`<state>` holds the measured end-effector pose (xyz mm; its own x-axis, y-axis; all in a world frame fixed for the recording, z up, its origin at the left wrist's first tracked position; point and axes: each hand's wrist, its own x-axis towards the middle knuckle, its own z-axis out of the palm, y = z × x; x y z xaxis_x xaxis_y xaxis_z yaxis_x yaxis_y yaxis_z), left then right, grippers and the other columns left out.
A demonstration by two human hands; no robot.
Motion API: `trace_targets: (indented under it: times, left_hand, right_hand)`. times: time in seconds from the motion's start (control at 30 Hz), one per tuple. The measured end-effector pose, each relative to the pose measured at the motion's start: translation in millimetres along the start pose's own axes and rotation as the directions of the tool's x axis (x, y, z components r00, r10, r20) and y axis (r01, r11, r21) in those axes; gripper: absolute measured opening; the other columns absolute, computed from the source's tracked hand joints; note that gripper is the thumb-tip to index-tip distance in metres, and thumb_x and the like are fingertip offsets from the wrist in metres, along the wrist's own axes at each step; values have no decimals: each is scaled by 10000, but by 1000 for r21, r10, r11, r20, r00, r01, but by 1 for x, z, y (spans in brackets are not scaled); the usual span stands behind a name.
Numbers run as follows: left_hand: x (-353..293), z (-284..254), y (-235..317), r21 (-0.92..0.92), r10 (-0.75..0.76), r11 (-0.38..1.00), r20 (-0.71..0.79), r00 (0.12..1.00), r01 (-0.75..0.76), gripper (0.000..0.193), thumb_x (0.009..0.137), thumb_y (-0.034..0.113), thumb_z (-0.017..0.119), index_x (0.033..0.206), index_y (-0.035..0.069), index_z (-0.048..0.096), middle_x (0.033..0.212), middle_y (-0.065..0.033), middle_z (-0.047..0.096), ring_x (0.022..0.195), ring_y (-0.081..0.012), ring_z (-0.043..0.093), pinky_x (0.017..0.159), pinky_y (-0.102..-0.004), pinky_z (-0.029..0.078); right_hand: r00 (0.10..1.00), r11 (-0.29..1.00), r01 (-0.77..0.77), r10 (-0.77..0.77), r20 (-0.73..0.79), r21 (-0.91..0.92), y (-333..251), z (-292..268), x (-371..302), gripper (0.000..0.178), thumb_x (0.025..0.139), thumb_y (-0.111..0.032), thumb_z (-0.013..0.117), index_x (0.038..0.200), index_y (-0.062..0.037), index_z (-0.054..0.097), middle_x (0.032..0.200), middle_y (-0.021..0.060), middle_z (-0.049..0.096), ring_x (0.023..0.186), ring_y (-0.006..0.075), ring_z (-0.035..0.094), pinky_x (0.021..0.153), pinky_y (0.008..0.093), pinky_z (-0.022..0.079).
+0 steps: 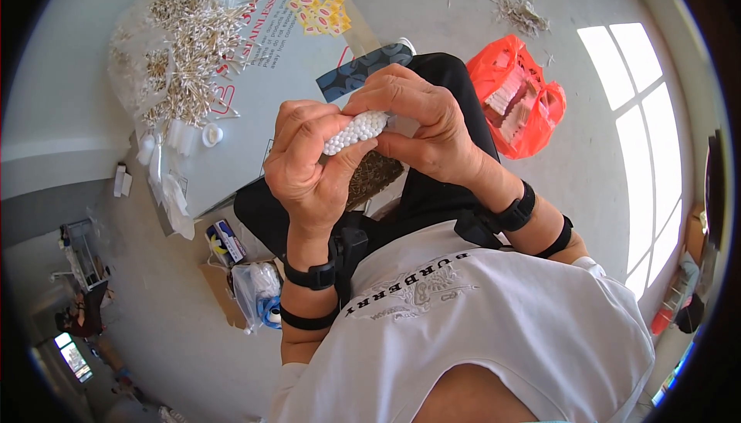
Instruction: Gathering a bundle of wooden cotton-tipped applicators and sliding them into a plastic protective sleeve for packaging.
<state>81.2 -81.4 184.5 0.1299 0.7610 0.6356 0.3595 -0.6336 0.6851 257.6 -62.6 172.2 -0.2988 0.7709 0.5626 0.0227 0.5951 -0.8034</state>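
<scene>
I see both hands closed around one thing: a tight bundle of white-tipped swabs (356,130), held up in front of the chest with its packed round tips facing the camera. My left hand (309,164) wraps the near end, fingers curled over the top and the thumb pressed in from below, so that grip is closed firm on the bundle. My right hand (421,126) pinches the far end, fingertips bearing down on top and the thumb underneath; the far end is covered by that hand, so I cannot tell how long the bundle runs. Both wrists wear black straps (310,275). Under the hands lies a dark lap with what looks like a heap of more swab sticks (374,176) on it, though the hands hide most of it. Beyond, on the grey floor, a flattened printed cardboard sheet (270,83) carries a large loose pile of swabs in clear plastic (181,45). To the right of the hands, well apart, sits an orange plastic bag (517,95) with pale sticks inside. A small scatter of sticks (521,14) lies farther off on the floor.
</scene>
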Motion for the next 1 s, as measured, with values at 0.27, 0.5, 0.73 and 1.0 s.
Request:
trace_targets:
  times: [0.27,0.5,0.73,1.0]
  left_hand:
    - [6,2,8,-8,-4,1000,12,1000,4,331,665,65,850,917,14,642,904,-77,635,824,-251,585,723,-335,495]
    - [5,4,-4,40,76,996,68,995,-79,335,654,52,849,899,16,624,890,-83,618,814,-262,568,717,-343,487]
    - [10,9,6,83,11,996,56,998,-15,313,653,24,833,886,23,624,892,-87,609,819,-269,567,722,-351,486]
    - [7,15,-6,95,105,989,65,992,-111,326,659,26,818,928,21,634,906,-98,617,841,-280,573,734,-364,491]
  right_hand:
    - [997,996,-46,41,-67,-70,0,2,0,307,659,56,729,940,-52,673,865,57,655,834,234,614,728,341,513]
    - [994,994,-105,104,-25,-37,0,4,-4,299,675,42,707,963,-16,652,947,72,663,857,224,612,753,312,489]
    - [993,991,-66,54,-106,-115,3,4,-3,290,671,45,743,936,-40,662,846,85,644,802,255,632,666,325,529]
    - [989,980,-39,11,-145,-194,7,7,-6,281,670,54,734,926,-36,659,791,75,634,693,220,621,616,300,507]
